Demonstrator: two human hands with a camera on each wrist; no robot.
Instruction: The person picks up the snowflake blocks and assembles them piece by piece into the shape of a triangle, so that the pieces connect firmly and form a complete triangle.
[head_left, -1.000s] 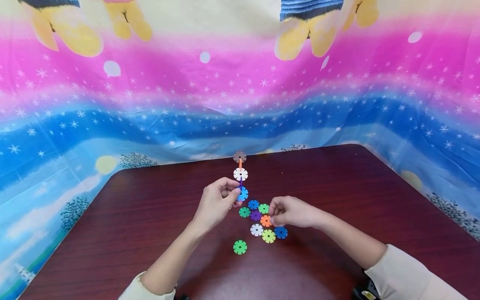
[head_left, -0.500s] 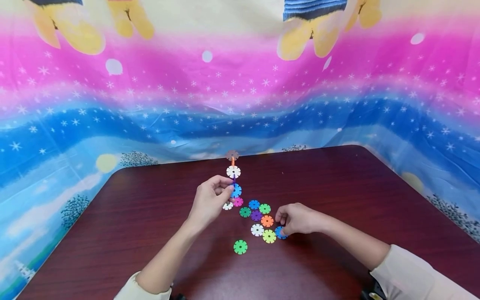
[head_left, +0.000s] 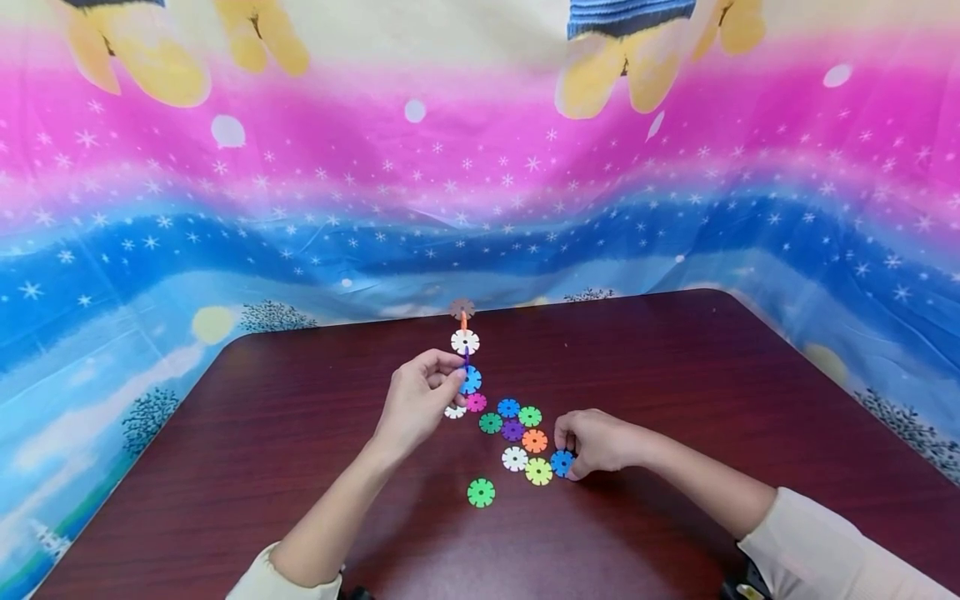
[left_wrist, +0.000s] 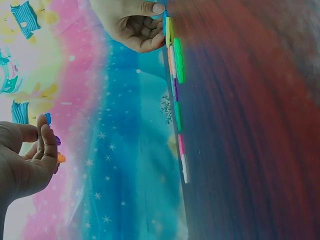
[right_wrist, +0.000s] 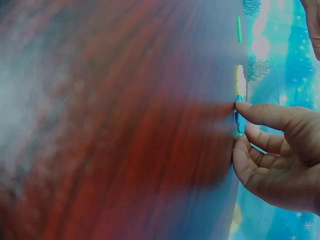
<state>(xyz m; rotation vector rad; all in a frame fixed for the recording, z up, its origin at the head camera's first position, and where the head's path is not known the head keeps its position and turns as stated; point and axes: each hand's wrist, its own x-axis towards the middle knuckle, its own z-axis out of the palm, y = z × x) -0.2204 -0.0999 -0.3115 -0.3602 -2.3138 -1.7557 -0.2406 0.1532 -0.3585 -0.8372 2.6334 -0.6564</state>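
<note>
My left hand (head_left: pixel 420 402) holds up a chain of interlocking plastic snowflake discs, its fingers pinching the light-blue disc (head_left: pixel 471 380) at the bottom. Above that come a purple disc seen edge-on, a white disc (head_left: pixel 465 342), an edge-on orange disc (head_left: pixel 463 323) and a brown disc (head_left: pixel 462 309) on top. Near the right end of the loose discs, my right hand (head_left: pixel 603 442) has its thumb and fingers at the edges of a flat blue disc (head_left: pixel 562 463). In the right wrist view, that blue disc (right_wrist: pixel 240 117) sits between thumb and forefinger at table level.
Loose discs lie between the hands: yellow (head_left: pixel 538 472), white (head_left: pixel 514 458), orange (head_left: pixel 534 441), purple (head_left: pixel 513 430) and several others. A green disc (head_left: pixel 481 492) lies apart, nearer the front. The dark-red table (head_left: pixel 637 350) meets a printed cloth backdrop (head_left: pixel 480 192).
My left hand and the chain have shifted slightly left, uncovering a pink and a white disc. The right hand has moved right and down from beside the orange disc to the blue one.
</note>
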